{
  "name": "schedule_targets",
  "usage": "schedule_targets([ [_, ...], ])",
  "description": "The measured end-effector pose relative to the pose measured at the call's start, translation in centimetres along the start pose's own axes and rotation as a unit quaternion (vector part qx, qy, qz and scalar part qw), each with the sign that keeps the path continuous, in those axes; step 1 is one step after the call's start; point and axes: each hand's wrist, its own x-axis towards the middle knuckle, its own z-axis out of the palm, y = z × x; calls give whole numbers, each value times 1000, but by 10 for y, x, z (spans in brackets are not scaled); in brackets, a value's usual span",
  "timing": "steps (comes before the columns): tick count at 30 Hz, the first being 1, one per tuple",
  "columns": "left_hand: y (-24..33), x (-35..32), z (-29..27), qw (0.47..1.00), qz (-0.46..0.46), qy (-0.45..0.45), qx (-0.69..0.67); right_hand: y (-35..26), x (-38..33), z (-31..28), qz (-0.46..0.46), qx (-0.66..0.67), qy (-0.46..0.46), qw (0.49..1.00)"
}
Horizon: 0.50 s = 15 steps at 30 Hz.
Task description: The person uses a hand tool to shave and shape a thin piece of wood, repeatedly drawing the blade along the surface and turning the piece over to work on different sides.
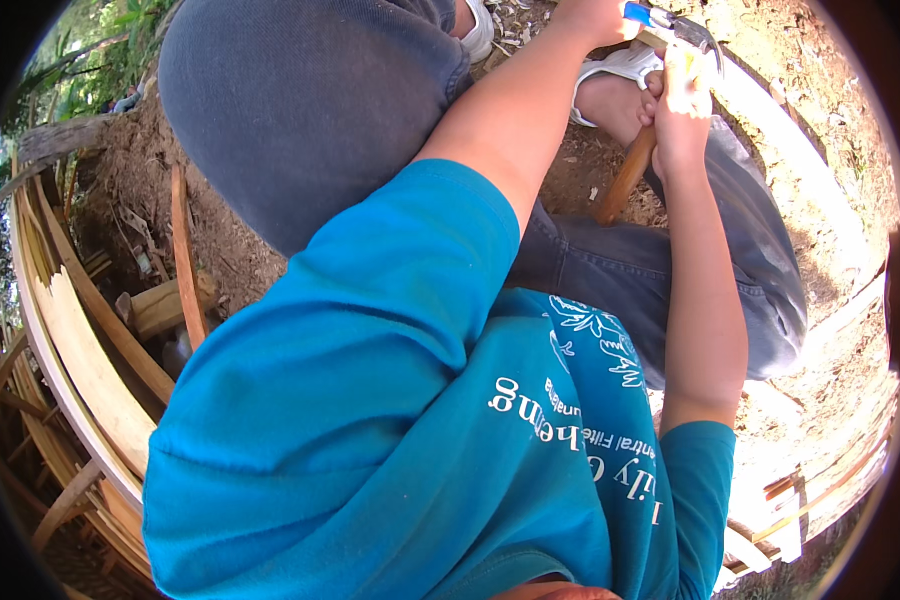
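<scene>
Claw hammer (682,30): metal head with blue collar, at the top of the view, above the brown wooden stick (627,175) and partly hidden by the hands. Right hand (682,110): fingers clenched round a pale, sunlit shaft just below the hammer head, directly above the stick's upper end; whether that shaft is the hammer's handle cannot be told. Left hand (592,18): at the frame's top edge, left of the hammer head and touching or just beside its blue collar; mostly cropped, so its grip cannot be told. Brown wooden stick: slants down and left from under the right hand to the dirt ground (590,165). White shoes (620,68): one just left of the stick's upper end, one further left. Grey trousers (300,100): knees either side of the stick. Blue T-shirt (390,400): below the stick, filling the lower centre. Curved wooden planks (90,360): well left of the stick, along the rim. Pale plank (790,140): right of the hammer
</scene>
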Motion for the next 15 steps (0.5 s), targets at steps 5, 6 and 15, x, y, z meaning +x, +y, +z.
schedule_targets([
  [5,4,0,-3,1000,-11,4,4,9,6,-1,-27,13,34,999],
  [6,10,1,-7,1000,-21,-12,4,9,8,-8,-6,-4,13,1000],
  [15,9,-1,-19,994,-103,-43,-5,12,13,-2,-35,-49,23,998],
])
